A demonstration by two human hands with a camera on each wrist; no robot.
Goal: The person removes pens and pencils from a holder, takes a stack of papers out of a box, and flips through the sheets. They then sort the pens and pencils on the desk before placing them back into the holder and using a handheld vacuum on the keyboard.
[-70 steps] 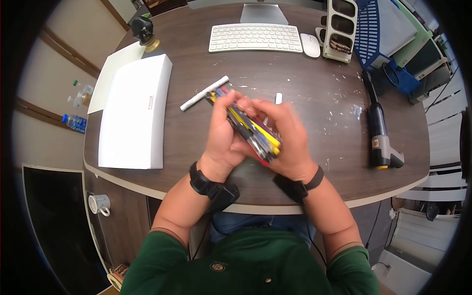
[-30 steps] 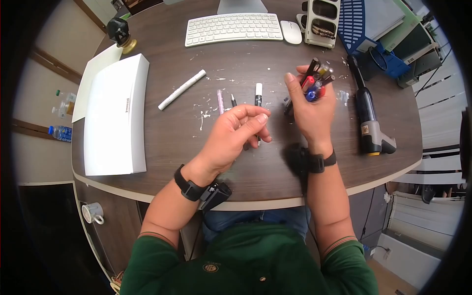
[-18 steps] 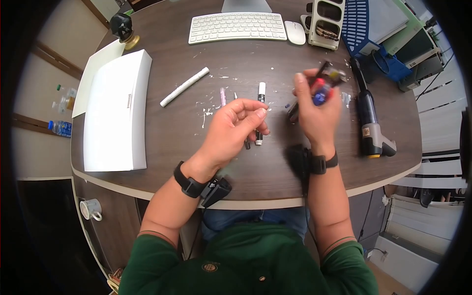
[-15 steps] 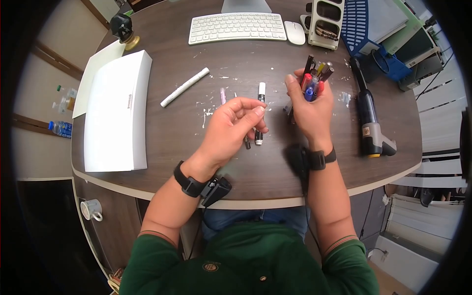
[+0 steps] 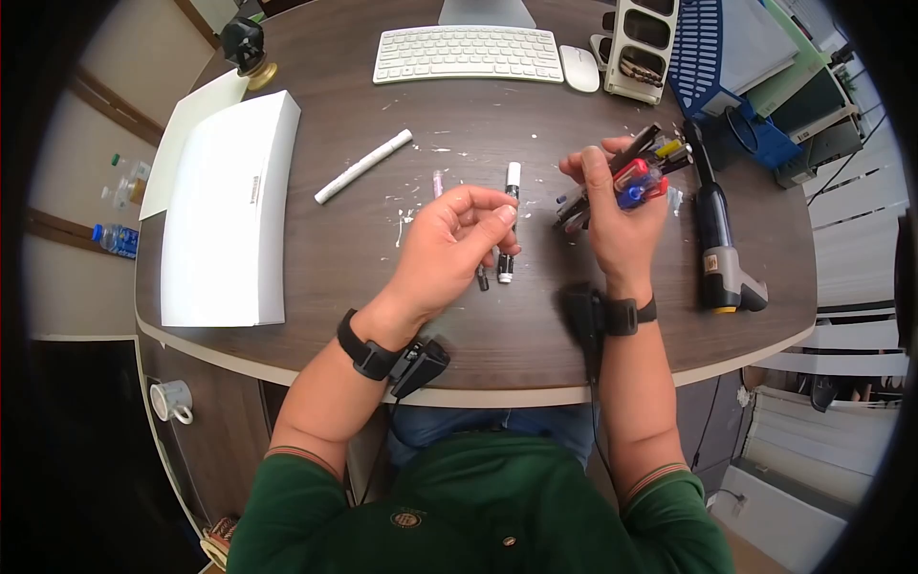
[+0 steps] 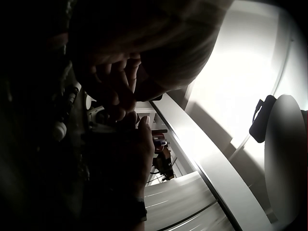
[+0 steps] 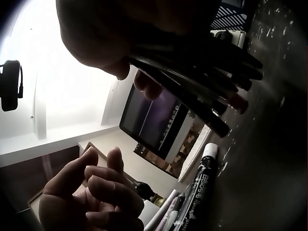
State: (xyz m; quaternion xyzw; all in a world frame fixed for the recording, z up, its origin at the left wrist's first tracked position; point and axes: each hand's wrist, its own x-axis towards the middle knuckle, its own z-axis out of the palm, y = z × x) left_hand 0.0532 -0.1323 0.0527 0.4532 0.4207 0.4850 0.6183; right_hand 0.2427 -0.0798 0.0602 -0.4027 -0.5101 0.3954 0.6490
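My right hand [image 5: 612, 187] grips a bundle of coloured pens and markers [image 5: 636, 170] above the table, their ends fanning up and to the right. In the right wrist view the bundle [image 7: 202, 91] crosses under my thumb. My left hand [image 5: 459, 239] hovers over the table [image 5: 535, 325] with loosely curled fingers [image 7: 103, 185] and nothing seen in them. Beneath it lie a black-and-white marker [image 5: 511, 215], a thin dark pen [image 5: 481, 278] and a pale purple pen [image 5: 437, 182]. The left wrist view is too dark to read.
A white marker [image 5: 363, 179] lies left of centre. A white box [image 5: 229, 206] sits at the left. A keyboard [image 5: 467, 55], a mouse [image 5: 579, 69], a white organiser [image 5: 643, 48] and a blue tray [image 5: 703, 57] stand at the back. A black handheld tool [image 5: 717, 239] lies at the right.
Both hands held the bundle together at first. It is now in the right hand alone, moved right and tilted flatter. The left hand has stayed over the pens on the table.
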